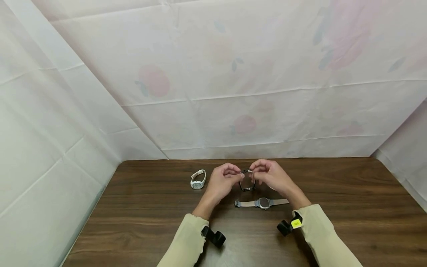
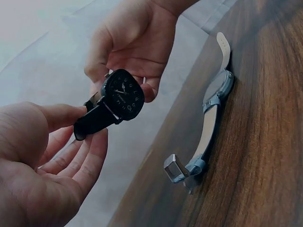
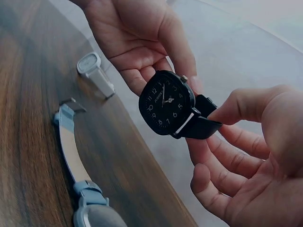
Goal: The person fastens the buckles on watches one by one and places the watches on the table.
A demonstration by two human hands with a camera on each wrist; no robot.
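Observation:
A black watch (image 1: 247, 182) with a dark dial is held up over the table between both hands. My left hand (image 1: 238, 176) pinches one strap end (image 2: 90, 124) between thumb and fingers. My right hand (image 1: 255, 173) pinches the other strap end (image 3: 201, 126) in the same way. In the wrist views the black watch's (image 2: 122, 94) dial (image 3: 165, 103) faces the cameras. A grey-blue watch (image 1: 263, 203) lies flat and stretched out on the wooden table (image 1: 333, 222) just in front of the hands, and shows as the blue watch (image 2: 213, 111) beside the buckle (image 3: 71, 142).
A white watch (image 1: 198, 180) with its strap looped rests on the table left of my left hand, also the white watch (image 3: 94, 71) in the right wrist view. White sheeting (image 1: 233, 92) walls in the table at the back and both sides.

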